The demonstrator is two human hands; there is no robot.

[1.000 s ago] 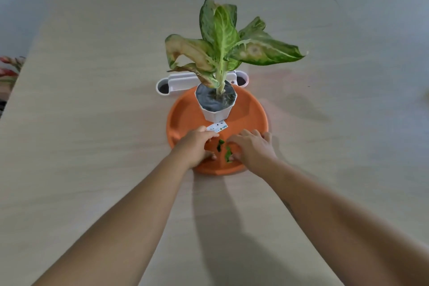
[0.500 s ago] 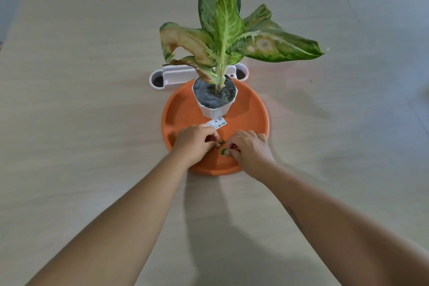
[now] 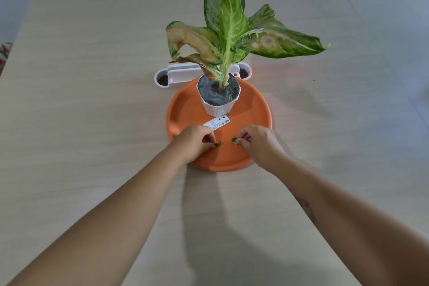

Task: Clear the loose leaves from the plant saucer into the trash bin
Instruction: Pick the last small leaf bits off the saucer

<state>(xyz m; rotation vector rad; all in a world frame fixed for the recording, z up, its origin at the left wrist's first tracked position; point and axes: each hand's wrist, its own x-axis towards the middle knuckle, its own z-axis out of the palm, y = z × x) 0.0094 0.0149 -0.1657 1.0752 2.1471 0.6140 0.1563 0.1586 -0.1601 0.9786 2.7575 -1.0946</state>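
Observation:
An orange round plant saucer (image 3: pixel 185 109) lies on the pale wooden table. A white pot (image 3: pixel 218 105) with a variegated green plant (image 3: pixel 232 30) stands in its far half. My left hand (image 3: pixel 193 139) rests over the saucer's near part, fingers pinched on a small green leaf piece (image 3: pixel 217 144). My right hand (image 3: pixel 255 140) is beside it, fingertips pinched on another green leaf piece (image 3: pixel 234 140). The two hands are a little apart. No trash bin is in view.
A white paper label (image 3: pixel 217 124) lies in the saucer by the pot's foot. A white plastic holder (image 3: pixel 183 72) with round end cups sits behind the saucer. Red-green foliage (image 3: pixel 4 50) shows at the table's left edge.
The hands, earlier close together over two leaf pieces on the saucer, have each pinched a piece and drawn apart. The view has shifted closer to the plant.

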